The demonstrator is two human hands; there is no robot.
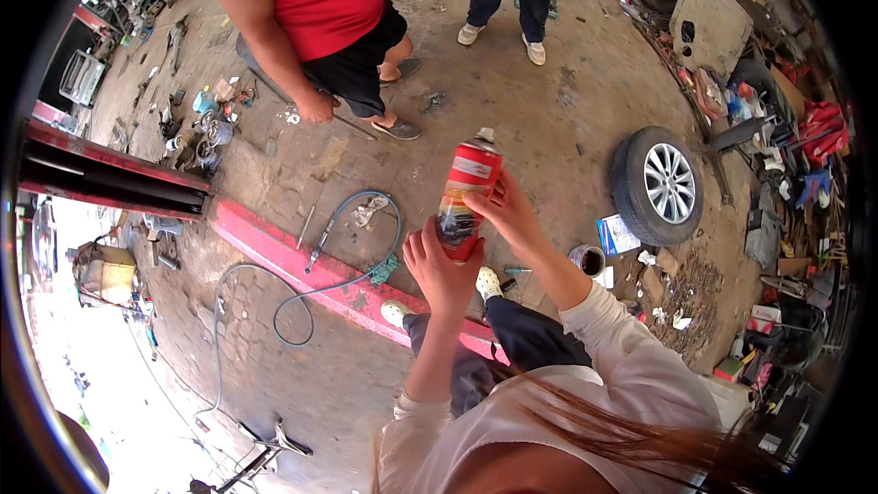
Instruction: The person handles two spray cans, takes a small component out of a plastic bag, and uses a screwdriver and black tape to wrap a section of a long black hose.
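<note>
Left hand [443, 267]: one, fingers curled closed around the base of a red spray can [468, 181]. Right hand [509, 217]: one, wrapped around its side. Can: one, nozzle upward, above the floor. Floor [549, 165]: brown, stained, littered. Red-painted strip [274, 242]: one. Hose [399, 221]: one, looped. Silver-spoked wheel [672, 185]: one. Standing people [325, 5]: two. Room: workshop, clutter [819, 133] heaped at right.
</note>
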